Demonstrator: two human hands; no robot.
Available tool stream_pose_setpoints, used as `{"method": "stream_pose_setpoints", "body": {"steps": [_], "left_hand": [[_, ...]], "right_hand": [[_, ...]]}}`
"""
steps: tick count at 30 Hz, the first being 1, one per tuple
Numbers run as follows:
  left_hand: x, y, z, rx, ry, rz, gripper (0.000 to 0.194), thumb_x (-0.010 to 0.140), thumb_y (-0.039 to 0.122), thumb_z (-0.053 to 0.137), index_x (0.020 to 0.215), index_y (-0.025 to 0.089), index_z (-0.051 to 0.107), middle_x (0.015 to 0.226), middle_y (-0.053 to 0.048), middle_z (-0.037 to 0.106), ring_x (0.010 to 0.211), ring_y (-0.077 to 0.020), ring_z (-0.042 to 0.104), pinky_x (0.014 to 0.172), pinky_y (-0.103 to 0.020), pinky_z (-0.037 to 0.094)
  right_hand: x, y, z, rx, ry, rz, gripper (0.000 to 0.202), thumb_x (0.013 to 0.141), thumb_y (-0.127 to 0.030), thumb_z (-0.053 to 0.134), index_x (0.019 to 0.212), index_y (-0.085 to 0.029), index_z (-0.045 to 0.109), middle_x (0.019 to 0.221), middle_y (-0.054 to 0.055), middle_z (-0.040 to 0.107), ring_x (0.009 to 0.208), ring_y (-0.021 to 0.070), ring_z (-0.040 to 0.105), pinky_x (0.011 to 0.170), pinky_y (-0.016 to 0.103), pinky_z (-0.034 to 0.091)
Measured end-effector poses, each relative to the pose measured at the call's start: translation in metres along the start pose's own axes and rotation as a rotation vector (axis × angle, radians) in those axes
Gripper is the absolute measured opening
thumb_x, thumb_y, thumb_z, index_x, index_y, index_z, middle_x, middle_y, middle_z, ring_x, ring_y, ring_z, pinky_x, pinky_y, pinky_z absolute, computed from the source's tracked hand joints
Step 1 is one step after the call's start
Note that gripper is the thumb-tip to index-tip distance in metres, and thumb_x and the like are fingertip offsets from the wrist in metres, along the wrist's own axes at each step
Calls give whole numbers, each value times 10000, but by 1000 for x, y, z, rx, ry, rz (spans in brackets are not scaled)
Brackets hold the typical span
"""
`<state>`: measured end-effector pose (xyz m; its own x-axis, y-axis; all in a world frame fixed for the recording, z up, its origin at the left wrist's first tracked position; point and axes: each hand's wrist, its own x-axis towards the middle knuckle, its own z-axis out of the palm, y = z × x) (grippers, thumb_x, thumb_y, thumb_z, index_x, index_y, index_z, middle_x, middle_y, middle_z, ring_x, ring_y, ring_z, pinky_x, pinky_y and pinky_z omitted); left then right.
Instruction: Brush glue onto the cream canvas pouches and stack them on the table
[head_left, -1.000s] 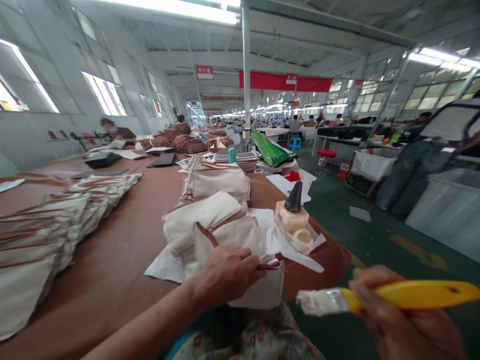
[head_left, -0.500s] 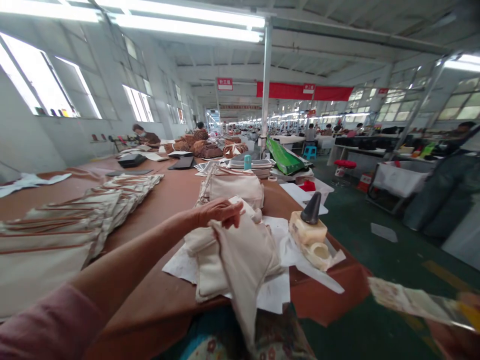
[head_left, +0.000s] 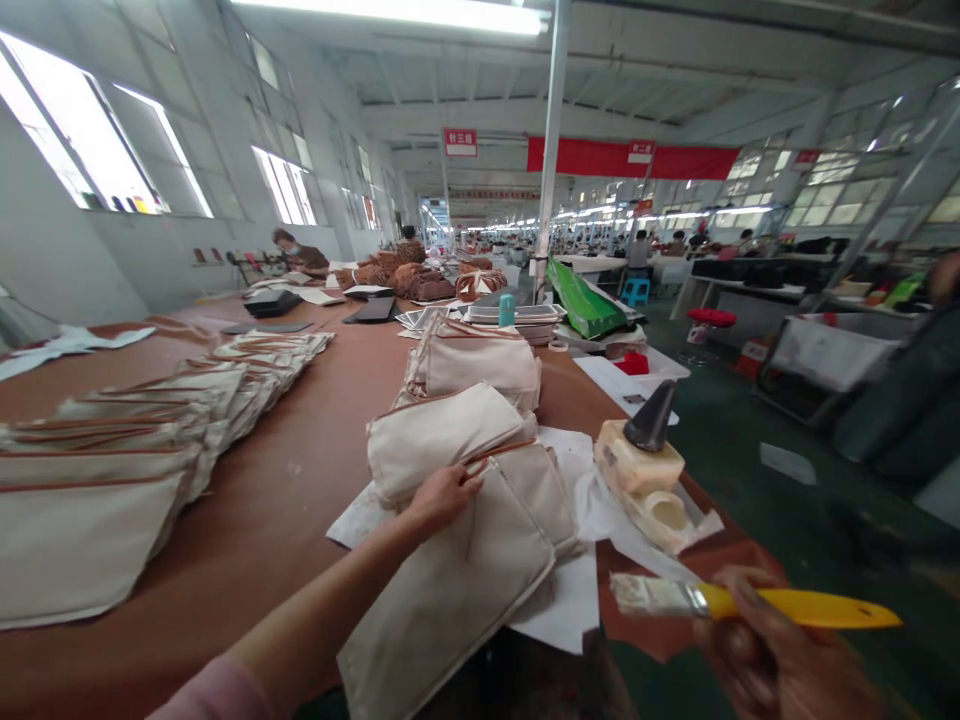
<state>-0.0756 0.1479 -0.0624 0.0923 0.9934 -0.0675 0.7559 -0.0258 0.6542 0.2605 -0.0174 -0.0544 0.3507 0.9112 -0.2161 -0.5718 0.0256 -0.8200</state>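
My left hand (head_left: 442, 498) is closed on the top edge of a cream fabric panel (head_left: 457, 590), which slants down over the table's near edge. Beneath it lie more cream panels (head_left: 532, 480) with brown trim, on white paper (head_left: 570, 600). Another cream piece (head_left: 442, 430) rests just beyond my fingers. At the lower right my right hand (head_left: 780, 650) grips a flat paintbrush (head_left: 810, 606) with a yellow handle, its pale, crusted bristles pointing left. Past the brush stands a yellowish plastic container (head_left: 637, 458) with a dark cone (head_left: 652, 418) on top.
Overlapping cream panels (head_left: 97, 530) run along the left of the brown table (head_left: 300, 470). A stack of cream pieces (head_left: 480, 360) stands ahead, near a green bag (head_left: 589, 305). A pole (head_left: 553, 150) rises behind. A person (head_left: 300, 255) sits at the far left.
My left hand has come nearer, and the cream panel now lies spread toward the lower left. The paintbrush in my right hand has moved left from the right edge, nearer the table.
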Motion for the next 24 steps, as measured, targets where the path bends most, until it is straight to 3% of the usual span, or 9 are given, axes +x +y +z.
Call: {"method": "stream_pose_setpoints", "body": {"steps": [3, 7, 10, 13, 18, 21, 24], "left_hand": [[-3, 14, 7, -118, -90, 63, 403, 901, 471, 532, 903, 125, 739, 767, -44, 670, 718, -199, 594, 629, -260, 394], [-29, 40, 10, -371, -247, 192, 445, 892, 476, 594, 1179, 166, 733, 1077, -48, 738, 948, -224, 634, 839, -290, 464], [-52, 59, 8, -578, -384, 232, 454, 851, 462, 683, 1210, 187, 731, 1227, -67, 714, 1060, -245, 620, 956, -328, 449], [-70, 76, 6, -594, -462, 233, 456, 835, 459, 703, 1186, 170, 742, 1204, -79, 723, 1056, -253, 616, 949, -339, 456], [-89, 96, 4, -623, -637, 282, 453, 878, 468, 659, 1186, 143, 727, 1074, -70, 739, 933, -221, 621, 841, -300, 466], [-95, 100, 4, -652, -663, 267, 425, 875, 457, 671, 1180, 167, 732, 1122, -58, 731, 966, -217, 614, 873, -295, 450], [-99, 103, 5, -657, -643, 236, 400, 874, 452, 675, 1161, 182, 739, 1124, -43, 732, 976, -206, 612, 892, -282, 436]], "right_hand": [[0, 4, 23, 0, -56, -63, 358, 660, -294, 936, 796, -183, 624, 512, -53, 456, 381, 75, 369, 366, 160, 352], [5, -2, 57, 5, -59, -186, 449, 696, -338, 922, 634, -175, 508, 480, -48, 424, 379, 76, 351, 350, 161, 296], [9, -12, 70, -6, -137, -237, 386, 741, -396, 895, 776, -187, 573, 491, -71, 414, 377, 72, 297, 346, 156, 245], [11, -18, 76, -71, -217, -264, 354, 782, -403, 862, 868, -197, 587, 508, -81, 404, 397, 76, 279, 368, 160, 246], [19, -19, 79, -338, -350, -365, 335, 868, -461, 767, 817, -180, 591, 529, -58, 409, 439, 106, 335, 400, 200, 276], [22, -24, 73, -421, -283, -488, 328, 885, -471, 742, 834, -180, 601, 559, -48, 439, 458, 114, 361, 420, 211, 298], [16, -32, 66, -353, -251, -480, 316, 898, -465, 733, 844, -191, 584, 541, -62, 411, 441, 104, 333, 400, 198, 256]]}}
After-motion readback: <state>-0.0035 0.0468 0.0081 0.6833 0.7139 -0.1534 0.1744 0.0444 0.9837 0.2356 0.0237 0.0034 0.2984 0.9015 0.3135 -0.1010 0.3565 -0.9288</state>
